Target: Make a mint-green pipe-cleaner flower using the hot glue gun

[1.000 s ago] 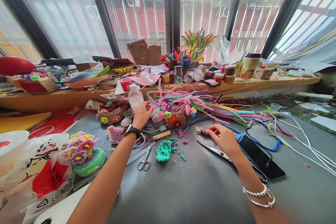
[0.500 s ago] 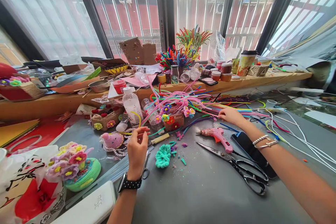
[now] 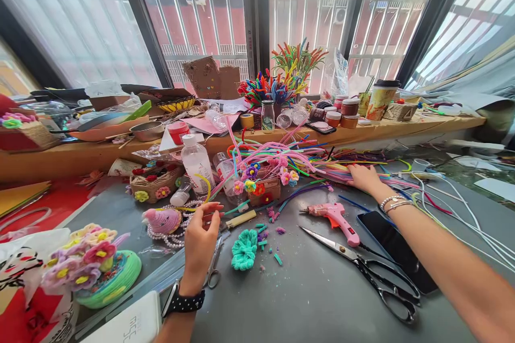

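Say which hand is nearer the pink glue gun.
Right. Right hand: beyond the pink glue gun, at the pipe cleaners. Left hand: farther away, left of it.

Window wall (image 3: 209, 27) spans the whole back. Dark frames (image 3: 257, 27), one thick upright near centre, others slanting outward from lens distortion. Vertical bars (image 3: 308, 10) run behind the glass; past them, a reddish building facade (image 3: 227, 24) with an AC unit (image 3: 340, 15). Far-left panes hazy, nearly blown out. Pale sheeting (image 3: 458, 77) hangs far right. Wood-coloured ledge (image 3: 90, 156) runs below the windows. Dark grey tabletop (image 3: 289, 300) in front, dull sheen. Daylight from the window side.
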A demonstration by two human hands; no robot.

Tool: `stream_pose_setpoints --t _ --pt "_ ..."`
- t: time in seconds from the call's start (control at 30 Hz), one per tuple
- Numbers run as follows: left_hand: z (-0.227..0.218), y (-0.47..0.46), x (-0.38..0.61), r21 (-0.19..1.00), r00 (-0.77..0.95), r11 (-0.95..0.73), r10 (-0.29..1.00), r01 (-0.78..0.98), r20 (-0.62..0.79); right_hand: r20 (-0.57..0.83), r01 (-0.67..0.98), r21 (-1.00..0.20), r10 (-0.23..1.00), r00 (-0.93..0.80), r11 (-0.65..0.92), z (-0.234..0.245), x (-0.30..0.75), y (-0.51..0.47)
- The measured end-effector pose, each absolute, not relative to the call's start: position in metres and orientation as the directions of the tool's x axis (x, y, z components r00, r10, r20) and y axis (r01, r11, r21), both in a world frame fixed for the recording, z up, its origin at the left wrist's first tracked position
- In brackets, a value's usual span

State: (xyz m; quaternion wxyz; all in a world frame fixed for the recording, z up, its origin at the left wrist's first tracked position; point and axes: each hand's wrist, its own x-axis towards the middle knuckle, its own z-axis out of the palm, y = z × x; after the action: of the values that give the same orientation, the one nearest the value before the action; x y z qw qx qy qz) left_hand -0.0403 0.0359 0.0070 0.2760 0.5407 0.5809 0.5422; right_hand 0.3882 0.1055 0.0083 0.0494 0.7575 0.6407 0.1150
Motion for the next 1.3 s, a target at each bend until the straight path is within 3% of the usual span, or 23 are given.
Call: stream_pose_setpoints --t 0.2,0.37,0.8,1.07,1.3 --pt "0.008 0.036 -0.041 0.934 -0.261 -0.144 0.936 0.328 0.236 0.136 0.962 0.246 0.987 0.088 -0.120 0.046 0.381 0.126" --pt "0.010 0.036 -0.040 0.923 -0.239 -0.160 0.938 0.349 0.253 0.035 0.978 0.207 0.999 0.001 -0.008 0.082 0.391 0.145" --pt "0.014 0.034 -0.036 0.923 -0.230 -0.142 0.944 0.356 0.234 -0.025 0.998 0.047 0.999 -0.037 0.039 0.065 0.391 0.136" --pt "0.010 0.035 -0.035 0.928 -0.214 -0.140 0.951 0.346 0.223 0.025 0.950 -0.144 0.961 -0.277 0.277 0.059 0.330 0.135" --pt "0.011 0.033 -0.037 0.946 -0.219 -0.125 0.956 0.300 0.196 0.136 0.966 -0.155 0.973 -0.189 0.209 0.061 0.295 0.153"
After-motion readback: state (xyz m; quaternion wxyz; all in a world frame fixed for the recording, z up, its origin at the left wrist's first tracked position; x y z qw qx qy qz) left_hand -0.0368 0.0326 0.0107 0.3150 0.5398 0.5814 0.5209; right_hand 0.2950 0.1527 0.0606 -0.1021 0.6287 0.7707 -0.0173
